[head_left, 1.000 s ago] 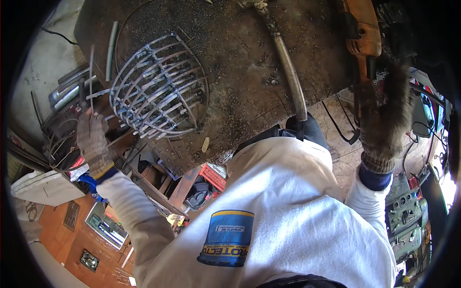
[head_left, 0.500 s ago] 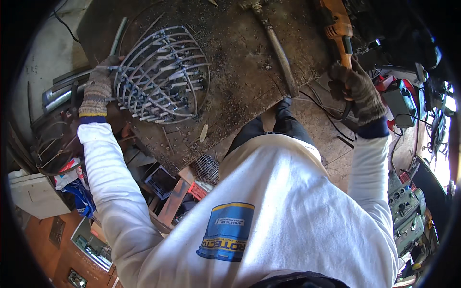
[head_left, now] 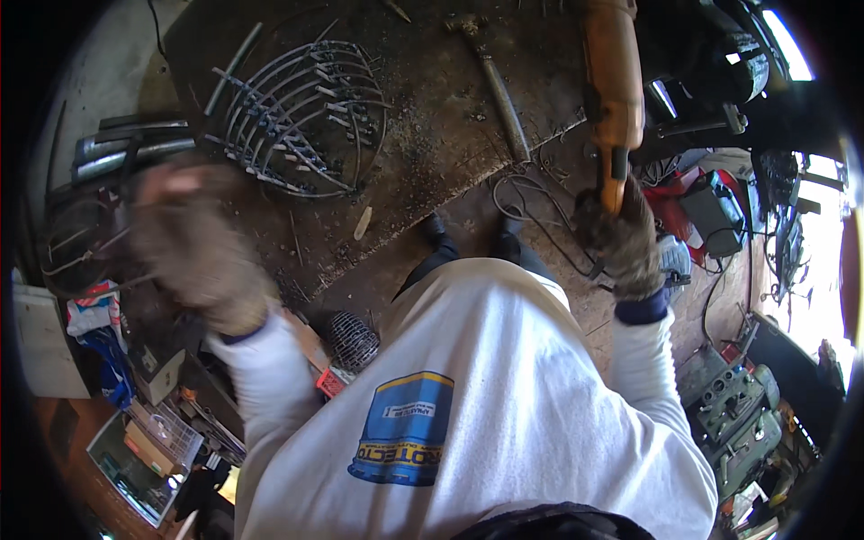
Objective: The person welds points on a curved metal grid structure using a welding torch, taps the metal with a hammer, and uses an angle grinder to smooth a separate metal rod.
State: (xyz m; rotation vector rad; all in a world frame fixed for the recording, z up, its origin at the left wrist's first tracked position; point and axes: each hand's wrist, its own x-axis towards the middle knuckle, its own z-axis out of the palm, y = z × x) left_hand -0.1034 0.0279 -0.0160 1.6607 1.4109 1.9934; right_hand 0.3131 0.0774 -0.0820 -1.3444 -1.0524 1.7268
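One knit-gloved right hand [head_left: 621, 238] gripping orange tool [head_left: 614, 81], curved metal cage [head_left: 292, 141]

Clock positions are taken from the centre of the head view. At nearly three o'clock, the gloved right hand [head_left: 628, 247] is closed around the rear handle of an orange power tool [head_left: 615, 81], whose body extends towards one o'clock. At nine, the gloved left hand [head_left: 202, 256] is blurred; its grip cannot be determined. Between ten and eleven, a curved metal-rod cage [head_left: 292, 144] rests on the dark worktable [head_left: 427, 148], near the left hand. Past twelve lies a hammer [head_left: 500, 99], its handle end near the table edge.
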